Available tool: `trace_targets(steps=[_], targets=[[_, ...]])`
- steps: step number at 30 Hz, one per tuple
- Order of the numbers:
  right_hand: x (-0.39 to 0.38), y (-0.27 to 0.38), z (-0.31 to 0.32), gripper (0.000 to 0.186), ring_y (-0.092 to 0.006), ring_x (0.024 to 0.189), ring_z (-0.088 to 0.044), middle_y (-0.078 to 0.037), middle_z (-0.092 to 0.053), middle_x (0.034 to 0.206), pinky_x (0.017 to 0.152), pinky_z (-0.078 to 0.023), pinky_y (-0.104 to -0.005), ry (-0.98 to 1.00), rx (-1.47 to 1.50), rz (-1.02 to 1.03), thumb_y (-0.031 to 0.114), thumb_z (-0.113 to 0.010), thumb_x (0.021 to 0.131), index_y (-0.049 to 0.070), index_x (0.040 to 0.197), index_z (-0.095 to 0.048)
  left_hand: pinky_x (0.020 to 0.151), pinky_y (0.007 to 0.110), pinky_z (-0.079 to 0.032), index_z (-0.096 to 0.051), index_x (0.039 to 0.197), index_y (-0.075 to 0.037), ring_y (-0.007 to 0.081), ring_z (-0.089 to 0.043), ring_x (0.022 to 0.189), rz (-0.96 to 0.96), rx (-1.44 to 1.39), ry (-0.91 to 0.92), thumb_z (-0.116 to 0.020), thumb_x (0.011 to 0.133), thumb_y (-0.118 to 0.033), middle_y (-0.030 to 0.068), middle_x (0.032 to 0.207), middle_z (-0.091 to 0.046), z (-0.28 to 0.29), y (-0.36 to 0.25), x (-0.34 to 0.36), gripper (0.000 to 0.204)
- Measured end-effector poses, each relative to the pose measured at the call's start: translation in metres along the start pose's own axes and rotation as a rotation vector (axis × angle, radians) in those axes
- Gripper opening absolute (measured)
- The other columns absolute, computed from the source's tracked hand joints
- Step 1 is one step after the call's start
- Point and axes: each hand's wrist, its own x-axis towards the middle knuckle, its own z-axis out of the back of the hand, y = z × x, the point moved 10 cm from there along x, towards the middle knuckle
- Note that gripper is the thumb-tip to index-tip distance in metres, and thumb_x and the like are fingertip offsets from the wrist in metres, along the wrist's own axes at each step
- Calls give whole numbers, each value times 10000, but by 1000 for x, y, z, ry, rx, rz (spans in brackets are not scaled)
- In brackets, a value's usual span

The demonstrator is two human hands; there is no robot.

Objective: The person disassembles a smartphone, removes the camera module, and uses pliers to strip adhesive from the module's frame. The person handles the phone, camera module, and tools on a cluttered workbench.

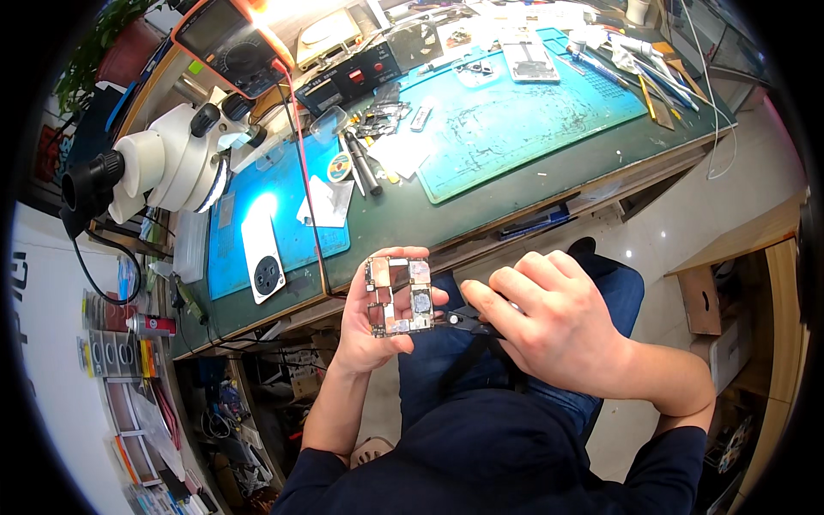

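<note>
Above my lap, just off the bench edge, my left hand (364, 342) grips a small phone circuit board (421, 300) by its edges. The board has open cut-outs, copper-toned patches and silvery metal parts, and my fingers show behind it. My right hand (554, 322) is closed around a small pair of dark-jawed pliers or cutters (463, 319); its handles are mostly hidden by the fingers. The jaws point left and lie close to the board's lower right edge. Whether they touch it, I cannot tell.
On the green bench (386, 225) lie blue mats (515, 129). A microscope (167, 167) and a multimeter (230, 47) stand at the left, with a red cable (307, 172) hanging down. A white phone back panel (264, 257) rests under bright light. Tools (657, 73) crowd the far right.
</note>
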Motion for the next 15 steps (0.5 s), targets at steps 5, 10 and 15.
trace_targets(steps=[5, 10, 15], targets=[[0, 0, -2, 271, -188, 836, -578, -23, -549, 852, 729, -445, -339, 15, -21, 3, 147, -694, 834, 49, 1087, -702, 1029, 472, -660, -334, 1627, -42, 359, -680, 1296, 15, -8, 3, -1007, 770, -178, 233, 1629, -412, 1, 1, 1, 1098], [2, -14, -2, 241, -241, 839, -623, -48, -597, 870, 737, -493, -374, 39, 187, -126, 109, -738, 855, 50, 1083, -689, 1051, 485, -647, -314, 1618, -61, 375, -666, 1324, -87, 83, -74, -1007, 765, -154, 224, 1646, -384, 1, -10, 0, 1103], [-28, -41, -71, 262, -146, 858, -712, -39, -739, 974, 766, -559, -337, 147, 1382, -791, 199, -787, 1001, 24, 1157, -670, 1107, 516, -602, -243, 1580, -136, 389, -646, 1353, -420, 483, -47, -1009, 764, -172, 236, 1653, -286, -15, -23, -13, 1120]])
